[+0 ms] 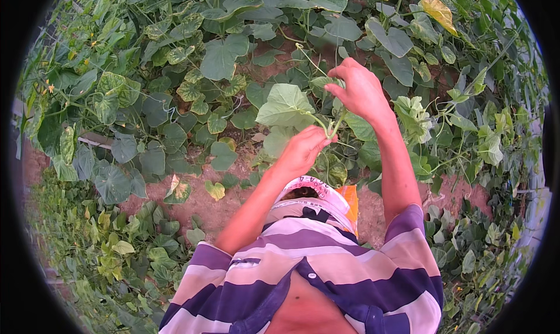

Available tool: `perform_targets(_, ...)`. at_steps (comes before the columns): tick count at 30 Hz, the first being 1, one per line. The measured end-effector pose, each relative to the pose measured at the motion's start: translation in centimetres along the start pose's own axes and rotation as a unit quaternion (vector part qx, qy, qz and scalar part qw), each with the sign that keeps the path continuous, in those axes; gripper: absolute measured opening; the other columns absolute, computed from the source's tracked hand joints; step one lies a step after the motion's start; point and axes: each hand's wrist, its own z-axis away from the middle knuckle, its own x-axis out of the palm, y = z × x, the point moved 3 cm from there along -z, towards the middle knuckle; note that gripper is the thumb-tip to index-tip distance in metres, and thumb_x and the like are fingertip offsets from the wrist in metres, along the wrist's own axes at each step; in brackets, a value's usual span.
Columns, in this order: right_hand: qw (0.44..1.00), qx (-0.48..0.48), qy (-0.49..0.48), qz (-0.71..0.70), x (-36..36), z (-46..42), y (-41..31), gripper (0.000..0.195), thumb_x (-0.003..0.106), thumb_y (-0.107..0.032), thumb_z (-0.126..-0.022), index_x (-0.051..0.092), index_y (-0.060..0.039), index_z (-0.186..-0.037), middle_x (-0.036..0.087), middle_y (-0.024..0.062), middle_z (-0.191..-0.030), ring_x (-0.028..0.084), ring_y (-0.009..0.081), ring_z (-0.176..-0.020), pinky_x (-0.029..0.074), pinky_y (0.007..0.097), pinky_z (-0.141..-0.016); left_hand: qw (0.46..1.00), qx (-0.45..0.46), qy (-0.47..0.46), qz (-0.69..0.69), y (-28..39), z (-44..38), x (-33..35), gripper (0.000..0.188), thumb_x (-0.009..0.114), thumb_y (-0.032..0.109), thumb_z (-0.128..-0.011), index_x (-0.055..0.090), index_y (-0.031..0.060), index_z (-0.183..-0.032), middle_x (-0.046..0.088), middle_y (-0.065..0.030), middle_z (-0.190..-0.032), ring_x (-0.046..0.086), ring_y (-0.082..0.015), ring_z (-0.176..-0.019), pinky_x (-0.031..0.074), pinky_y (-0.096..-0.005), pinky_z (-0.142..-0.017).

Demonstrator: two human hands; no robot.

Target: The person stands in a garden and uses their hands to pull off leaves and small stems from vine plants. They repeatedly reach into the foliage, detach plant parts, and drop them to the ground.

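Note:
My left hand [304,150] grips the green stem of a climbing vine [330,130] between thumb and fingers, in front of my waist. A broad pale-green leaf [284,104] on a curved stalk spreads beside that hand. Higher and to the right is my right hand [361,89], its thumb and forefinger a little apart beside a thin upright string [337,41]. Its other fingers are hidden, so whether it holds the string or vine is unclear. A slender tendril [311,59] reaches up left from near the right fingertips.
At my waist hangs a white sack [280,198] bearing writing, with an orange side [350,205] and a dark tie [313,214]. Dense vines with yellowing leaves [190,91] grow ahead. Bare reddish soil [175,205] runs between the rows, with more foliage [131,255] behind.

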Motion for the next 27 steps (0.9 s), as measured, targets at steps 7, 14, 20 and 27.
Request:
perform_targets(7,0.749,0.164,-0.088,-0.636,1.4,-1.0,0.8,0.026,0.059,-0.021,-0.107,0.069,-0.0022,-0.123,0.066,-0.0016,-0.073,0.053,0.0028,-0.054,0.035,0.0169,-0.042,0.999,-0.005,0.032,0.004,-0.6,1.0,-1.1,0.016,0.061,0.002,-0.099,0.069,0.0013,-0.113,0.068,-0.0118,-0.097,0.066,-0.0278,-0.093,0.053,-0.0363,-0.081)
perform_targets(14,0.85,0.164,0.015,-0.501,0.1,-0.7,0.8,0.039,0.056,-0.031,-0.109,0.062,-0.0097,-0.141,0.065,-0.0017,-0.073,0.044,0.0014,-0.046,0.031,0.0186,-0.041,0.994,-0.061,0.044,0.083,-2.0,1.5,-2.4,0.021,0.053,0.013,-0.107,0.066,0.0004,-0.118,0.071,-0.0106,-0.107,0.068,-0.0197,-0.094,0.056,-0.0341,-0.081)
perform_targets(20,0.822,-0.002,0.263,-0.504,-5.5,2.6,5.3,0.032,0.05,-0.022,-0.111,0.065,-0.0008,-0.129,0.068,0.0021,-0.102,0.059,0.0107,-0.091,0.046,0.0262,-0.086,0.961,-0.137,0.119,0.21,-5.6,0.8,-5.1,0.032,0.052,0.022,-0.11,0.063,-0.0006,-0.13,0.071,-0.0101,-0.113,0.069,-0.0184,-0.105,0.057,-0.0327,-0.087)
perform_targets(27,0.458,-0.041,0.105,-0.882,0.8,9.5,7.0,0.021,0.048,-0.022,-0.111,0.057,-0.0035,-0.115,0.049,0.002,-0.078,0.038,0.0082,-0.052,0.032,0.0217,-0.042,0.957,-0.115,0.128,0.232,-8.4,-2.7,-9.1,0.035,0.053,0.018,-0.109,0.058,-0.001,-0.138,0.069,-0.01,-0.111,0.069,-0.0217,-0.105,0.059,-0.0343,-0.089)
